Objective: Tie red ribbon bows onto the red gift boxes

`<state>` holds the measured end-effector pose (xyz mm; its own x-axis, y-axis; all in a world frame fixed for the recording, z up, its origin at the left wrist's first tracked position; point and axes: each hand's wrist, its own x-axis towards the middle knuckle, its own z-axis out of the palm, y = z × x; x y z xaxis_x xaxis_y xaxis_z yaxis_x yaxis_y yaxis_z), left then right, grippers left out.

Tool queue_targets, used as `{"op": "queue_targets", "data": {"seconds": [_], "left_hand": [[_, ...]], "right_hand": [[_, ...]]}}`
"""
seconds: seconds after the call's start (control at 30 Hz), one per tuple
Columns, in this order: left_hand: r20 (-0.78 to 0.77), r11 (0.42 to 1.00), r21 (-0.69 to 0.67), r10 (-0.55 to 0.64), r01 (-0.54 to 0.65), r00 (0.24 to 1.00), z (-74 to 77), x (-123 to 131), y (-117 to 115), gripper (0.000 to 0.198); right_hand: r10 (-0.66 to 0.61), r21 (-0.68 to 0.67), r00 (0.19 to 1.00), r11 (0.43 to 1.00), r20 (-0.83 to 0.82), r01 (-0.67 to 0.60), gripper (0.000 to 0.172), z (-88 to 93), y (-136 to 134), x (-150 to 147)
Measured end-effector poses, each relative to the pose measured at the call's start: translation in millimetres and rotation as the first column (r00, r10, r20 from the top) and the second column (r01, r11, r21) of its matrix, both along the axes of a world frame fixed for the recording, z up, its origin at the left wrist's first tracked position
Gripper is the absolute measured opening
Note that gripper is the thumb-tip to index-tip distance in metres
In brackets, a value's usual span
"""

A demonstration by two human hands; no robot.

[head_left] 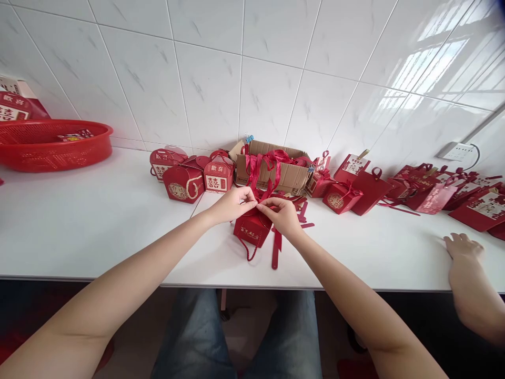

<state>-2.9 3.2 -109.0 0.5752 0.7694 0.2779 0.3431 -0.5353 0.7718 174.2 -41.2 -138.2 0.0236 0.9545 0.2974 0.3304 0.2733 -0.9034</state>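
A small red gift box (252, 231) with gold writing stands on the white table, its twisted cord handle (250, 255) hanging down in front. Over its top, my left hand (233, 204) and my right hand (284, 215) meet with fingertips pinched together. Both are closed on a red ribbon (272, 185), whose loose ends rise behind the fingers. The fingers partly hide the ribbon at the box top, so I cannot tell whether it is knotted. Flat red strips (275, 255) lie beside the box, close to my right hand.
Behind the gift box, a cardboard carton (292, 180) holds red ribbons. Finished-looking red boxes (184, 184) stand to its left, and more red boxes (342, 196) to its right. A red plastic basket (59, 157) sits far left. Another person's hand (465, 249) rests at the right.
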Motion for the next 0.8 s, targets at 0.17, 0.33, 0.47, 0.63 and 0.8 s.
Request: {"op": "queue_targets", "data": {"seconds": [0.17,0.33,0.47,0.63,0.8], "left_hand": [[-0.029,0.994,0.071,-0.078,0.08,0.997,-1.9,-1,2,0.016],[0.001,0.998,0.06,-0.035,0.035,0.999,-2.7,3,1,0.022],[0.027,0.999,0.027,-0.033,0.032,0.999,-5.3,4,1,0.027],[0.054,0.999,0.03,-0.018,0.017,0.998,-9.7,3,2,0.026],[0.041,0.996,0.086,-0.003,-0.001,0.999,-12.3,3,0,0.023]], "right_hand": [[0.008,-0.008,1.0,1.0,0.001,-0.008,0.021,-1.8,2,0],[0.084,-0.028,0.996,0.996,-0.007,-0.085,0.025,2.0,7,3],[0.09,-0.034,0.996,0.995,-0.015,-0.09,0.026,1.1,6,5],[0.011,0.051,0.996,0.999,0.089,-0.015,0.017,-2.1,-2,1],[-0.153,0.261,0.97,0.96,0.189,0.1,0.007,-3.5,-7,-5]]}}
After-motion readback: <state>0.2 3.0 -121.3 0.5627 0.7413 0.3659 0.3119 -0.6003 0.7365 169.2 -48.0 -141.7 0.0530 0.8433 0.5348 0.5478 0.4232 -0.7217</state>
